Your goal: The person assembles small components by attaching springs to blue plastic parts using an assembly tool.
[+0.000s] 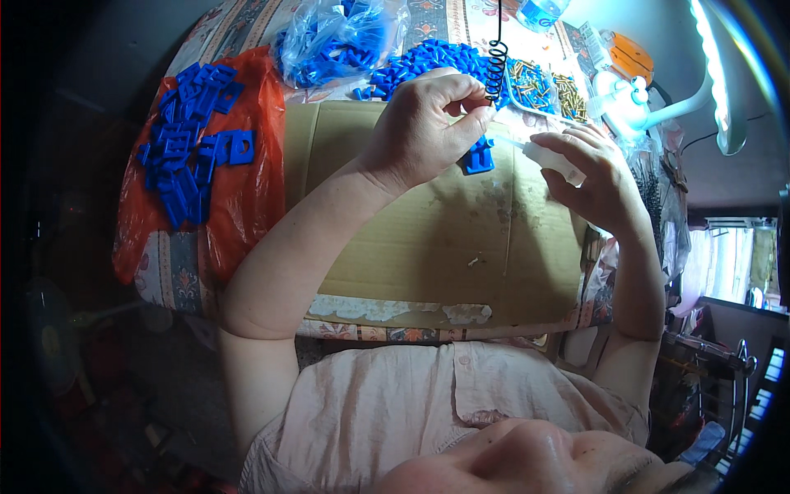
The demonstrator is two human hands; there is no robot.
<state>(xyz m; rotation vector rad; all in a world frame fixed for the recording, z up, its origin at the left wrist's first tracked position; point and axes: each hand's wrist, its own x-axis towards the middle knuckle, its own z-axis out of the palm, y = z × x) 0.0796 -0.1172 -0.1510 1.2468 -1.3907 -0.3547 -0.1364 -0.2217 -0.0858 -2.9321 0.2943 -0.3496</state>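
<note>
The left hand (420, 128) covers most of the blue plastic piece (477, 156), so its shape stays unclear. The white object (553, 160) in the right hand (597, 177) is half hidden by fingers. The coiled black cord (496, 70) runs off the top edge.

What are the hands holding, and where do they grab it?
The left hand pinches a blue plastic piece by its top edge. The right hand grips a white tool around its body.
</note>
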